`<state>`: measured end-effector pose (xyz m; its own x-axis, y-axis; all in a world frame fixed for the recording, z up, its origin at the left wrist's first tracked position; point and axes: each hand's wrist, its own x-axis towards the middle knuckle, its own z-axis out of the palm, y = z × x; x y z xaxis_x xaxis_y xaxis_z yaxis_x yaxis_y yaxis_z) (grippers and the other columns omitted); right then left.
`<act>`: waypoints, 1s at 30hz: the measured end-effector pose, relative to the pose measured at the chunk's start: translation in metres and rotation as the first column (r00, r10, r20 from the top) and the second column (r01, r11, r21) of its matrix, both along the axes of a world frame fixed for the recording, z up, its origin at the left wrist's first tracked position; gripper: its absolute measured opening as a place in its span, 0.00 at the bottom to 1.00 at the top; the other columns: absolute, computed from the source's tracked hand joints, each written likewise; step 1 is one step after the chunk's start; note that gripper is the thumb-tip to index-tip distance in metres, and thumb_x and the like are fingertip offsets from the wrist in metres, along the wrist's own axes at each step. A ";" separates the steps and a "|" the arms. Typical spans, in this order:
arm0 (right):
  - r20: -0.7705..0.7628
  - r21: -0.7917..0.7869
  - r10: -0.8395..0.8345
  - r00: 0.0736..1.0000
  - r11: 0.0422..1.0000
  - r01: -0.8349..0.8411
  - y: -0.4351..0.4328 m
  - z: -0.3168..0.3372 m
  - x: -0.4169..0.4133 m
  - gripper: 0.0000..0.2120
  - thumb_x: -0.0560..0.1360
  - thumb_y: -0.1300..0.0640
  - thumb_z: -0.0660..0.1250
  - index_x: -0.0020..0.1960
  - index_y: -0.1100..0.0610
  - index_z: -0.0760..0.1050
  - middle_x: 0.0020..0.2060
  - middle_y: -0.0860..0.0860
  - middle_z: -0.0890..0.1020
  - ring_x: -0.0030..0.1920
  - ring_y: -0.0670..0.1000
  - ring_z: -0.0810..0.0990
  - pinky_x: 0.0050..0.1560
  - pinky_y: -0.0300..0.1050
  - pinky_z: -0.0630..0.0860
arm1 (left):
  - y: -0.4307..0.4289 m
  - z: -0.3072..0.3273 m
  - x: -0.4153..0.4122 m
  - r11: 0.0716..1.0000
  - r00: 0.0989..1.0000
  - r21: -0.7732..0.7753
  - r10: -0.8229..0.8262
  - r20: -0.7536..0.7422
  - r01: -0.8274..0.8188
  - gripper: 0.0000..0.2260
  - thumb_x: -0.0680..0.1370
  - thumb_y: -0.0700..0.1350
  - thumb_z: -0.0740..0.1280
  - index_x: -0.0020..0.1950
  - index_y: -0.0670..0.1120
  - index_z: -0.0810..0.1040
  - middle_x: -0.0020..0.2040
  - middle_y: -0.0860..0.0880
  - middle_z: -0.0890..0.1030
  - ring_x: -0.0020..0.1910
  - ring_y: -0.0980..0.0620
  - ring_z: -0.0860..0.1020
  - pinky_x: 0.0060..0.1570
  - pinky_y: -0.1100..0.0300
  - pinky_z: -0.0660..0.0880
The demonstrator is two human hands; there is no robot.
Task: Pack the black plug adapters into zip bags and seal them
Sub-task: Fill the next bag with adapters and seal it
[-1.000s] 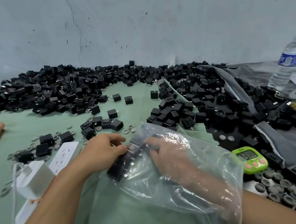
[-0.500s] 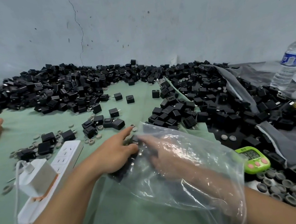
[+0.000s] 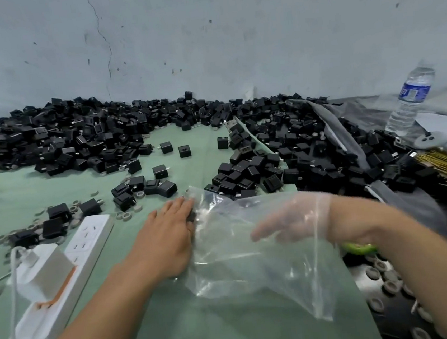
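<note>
Adapters, a dark few of them, sit at the far left corner of the clear zip bag [image 3: 253,251], right where my left hand's fingers [image 3: 178,206] press. Those fingers lie nearly flat and together against the bag's edge; whether they pinch the film or only pin it, I cannot tell. My left hand [image 3: 166,236] rests palm-down on the green table cover [image 3: 207,336]. My right hand [image 3: 296,218] is inside the bag, seen through the film, fingers loosely spread and closed on nothing I can make out. I judge the bag thin, limp and slick, so it should be held by its stiffer mouth strip. The loose black plug adapters [image 3: 163,186] beyond look hard, light, boxy and easy to pinch by their flat sides, away from the prongs.
</note>
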<state>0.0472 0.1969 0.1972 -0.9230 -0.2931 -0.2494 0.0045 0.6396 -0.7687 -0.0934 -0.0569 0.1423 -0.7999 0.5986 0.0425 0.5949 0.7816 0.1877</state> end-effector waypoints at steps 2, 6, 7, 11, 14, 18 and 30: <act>0.096 -0.330 -0.055 0.994 0.940 0.084 0.033 0.026 0.015 0.13 0.77 0.64 0.69 0.57 0.53 0.85 0.56 0.49 0.86 0.56 0.46 0.84 0.53 0.36 0.80 | -0.007 0.002 -0.002 0.999 0.999 -0.016 0.040 0.024 -0.040 0.25 0.86 0.51 0.48 0.83 0.53 0.45 0.84 0.51 0.47 0.82 0.50 0.47 0.80 0.50 0.45; -0.027 -0.437 -0.650 0.759 0.691 0.576 0.067 0.014 -0.008 0.14 0.67 0.71 0.61 0.32 0.59 0.82 0.38 0.64 0.83 0.31 0.51 0.76 0.30 0.40 0.69 | -0.008 0.005 -0.001 0.998 0.994 -0.025 0.064 0.086 -0.062 0.26 0.87 0.51 0.48 0.83 0.54 0.43 0.84 0.50 0.45 0.82 0.50 0.46 0.80 0.52 0.44; -0.134 -0.386 -0.774 0.618 0.615 0.687 0.071 0.002 -0.020 0.18 0.70 0.72 0.59 0.32 0.57 0.82 0.39 0.62 0.83 0.32 0.52 0.76 0.33 0.42 0.70 | -0.007 0.006 -0.001 0.998 0.994 -0.029 0.064 0.093 -0.062 0.26 0.87 0.51 0.49 0.83 0.53 0.42 0.84 0.50 0.45 0.82 0.50 0.46 0.79 0.52 0.44; -0.422 0.031 -0.649 0.633 0.688 0.725 0.060 -0.034 -0.057 0.19 0.79 0.67 0.63 0.58 0.46 0.83 0.48 0.40 0.83 0.46 0.44 0.82 0.48 0.36 0.76 | -0.006 0.008 -0.004 0.998 0.990 -0.010 0.061 0.128 -0.060 0.28 0.86 0.54 0.51 0.83 0.53 0.42 0.84 0.51 0.44 0.82 0.51 0.45 0.78 0.52 0.44; -0.424 0.265 -0.456 0.783 0.764 0.589 0.053 -0.054 -0.072 0.26 0.78 0.64 0.64 0.69 0.41 0.75 0.55 0.39 0.78 0.41 0.43 0.80 0.43 0.31 0.72 | -0.005 0.003 -0.004 0.999 0.990 -0.022 0.051 0.133 -0.048 0.32 0.85 0.58 0.52 0.83 0.54 0.38 0.83 0.51 0.40 0.82 0.51 0.43 0.80 0.50 0.45; -0.471 0.224 -0.452 0.758 0.769 0.598 0.046 -0.063 -0.086 0.17 0.77 0.57 0.71 0.62 0.43 0.75 0.60 0.48 0.80 0.57 0.51 0.79 0.55 0.43 0.71 | -0.005 0.000 -0.006 0.998 0.992 -0.055 0.033 0.126 -0.026 0.34 0.84 0.61 0.53 0.82 0.54 0.36 0.82 0.52 0.38 0.81 0.50 0.40 0.80 0.50 0.44; -0.394 0.044 -0.617 0.681 0.728 0.684 0.046 0.016 0.002 0.11 0.72 0.62 0.73 0.46 0.47 0.76 0.44 0.46 0.85 0.42 0.52 0.82 0.46 0.51 0.80 | 0.020 0.047 0.044 0.875 0.996 0.484 0.048 -0.079 -0.004 0.16 0.78 0.63 0.63 0.62 0.57 0.72 0.59 0.61 0.76 0.58 0.58 0.75 0.58 0.56 0.75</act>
<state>0.0493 0.2427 0.2131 -0.8943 0.4307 0.1217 0.2411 0.6928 -0.6796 -0.0497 -0.0367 0.1893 -0.7951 0.4647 0.3898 0.6064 0.6221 0.4952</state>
